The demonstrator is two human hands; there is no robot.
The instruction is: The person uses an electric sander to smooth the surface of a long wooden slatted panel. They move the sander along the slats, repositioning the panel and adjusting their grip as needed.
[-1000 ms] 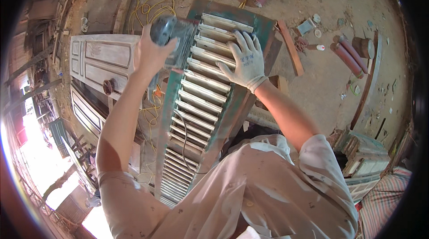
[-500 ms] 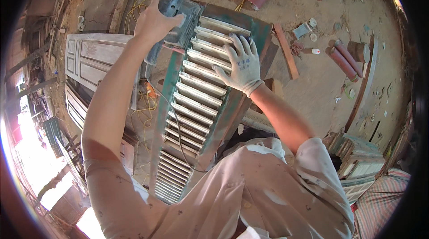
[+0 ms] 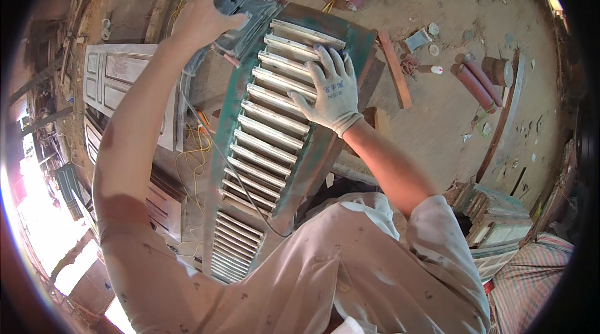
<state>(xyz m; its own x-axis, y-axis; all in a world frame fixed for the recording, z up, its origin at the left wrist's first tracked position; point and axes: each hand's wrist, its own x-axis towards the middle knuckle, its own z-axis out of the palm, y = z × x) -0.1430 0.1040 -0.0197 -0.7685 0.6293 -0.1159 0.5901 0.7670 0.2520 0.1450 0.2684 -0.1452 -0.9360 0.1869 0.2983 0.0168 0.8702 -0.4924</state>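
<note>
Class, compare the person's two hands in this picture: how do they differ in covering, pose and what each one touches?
The left hand is bare, while the right hand wears a white work glove. The left hand has a closed grip on the grey power sander at the shutter's far corner; the right hand lies flat with spread fingers on the pale slats. Both rest on the same green-framed wooden louvred shutter.

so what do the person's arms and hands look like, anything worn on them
The right hand wears a white knit work glove with small blue printed markings on its back and a ribbed cuff at the wrist. The left hand is bare, with no glove. Both forearms are uncovered; short, loose sleeves of a pale, paint-flecked shirt end near the upper arms.
</note>
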